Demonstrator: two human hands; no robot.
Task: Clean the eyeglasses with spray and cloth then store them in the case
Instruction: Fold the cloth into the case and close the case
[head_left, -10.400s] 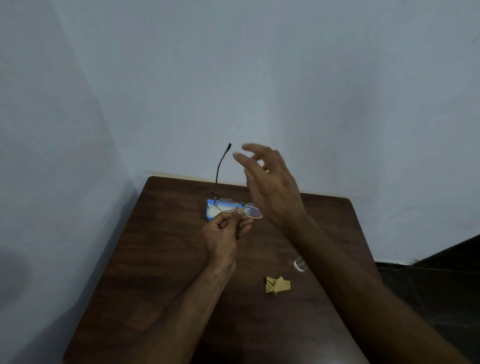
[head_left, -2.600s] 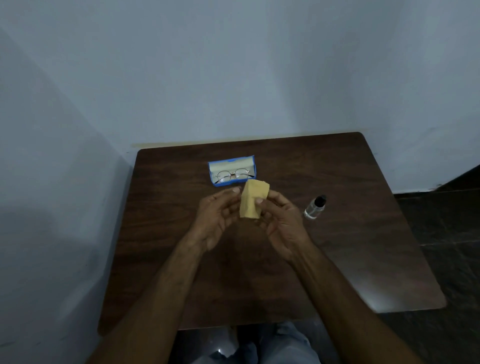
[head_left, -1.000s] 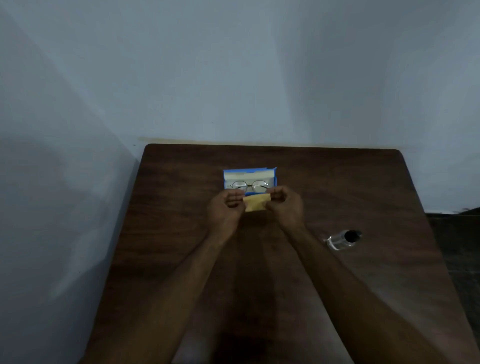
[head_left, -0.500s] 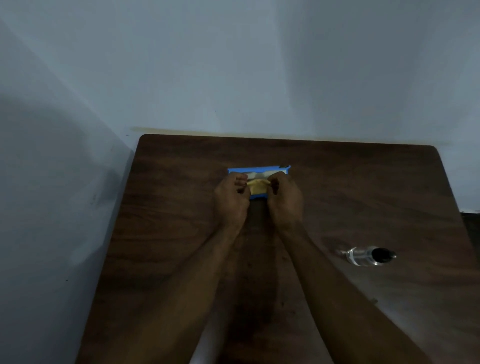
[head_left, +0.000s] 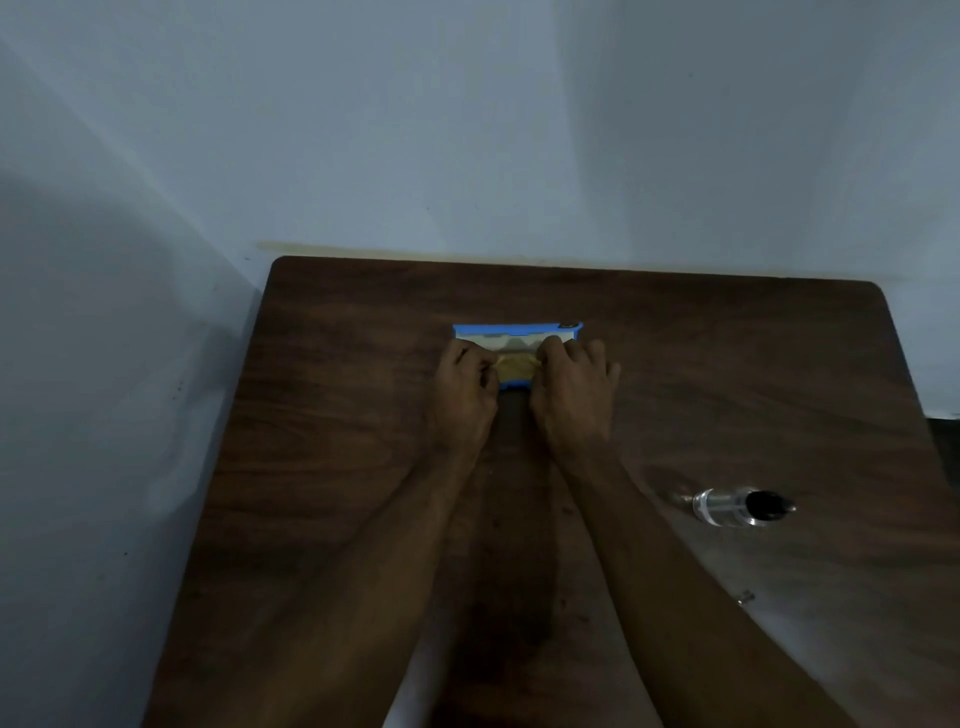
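A blue-rimmed glasses case (head_left: 514, 329) lies open on the dark wooden table (head_left: 332, 447), near its far middle. The folded yellow cloth (head_left: 515, 367) lies inside the case, over the spot where the eyeglasses lay; the eyeglasses are hidden under it. My left hand (head_left: 464, 395) pinches the cloth's left end and my right hand (head_left: 570, 387) pinches its right end, both pressed down into the case. A small clear spray bottle (head_left: 735, 506) with a black cap lies on its side to the right, apart from both hands.
Pale walls close in on the table's far and left edges. A tiny metal bit (head_left: 746, 597) lies near the right front of the table. The table's right edge drops to a dark floor (head_left: 945, 441).
Both hands carried the folded cloth forward from above the table into the open case, covering the eyeglasses. In the last half second the hands pressed slightly lower; the view shifted left.
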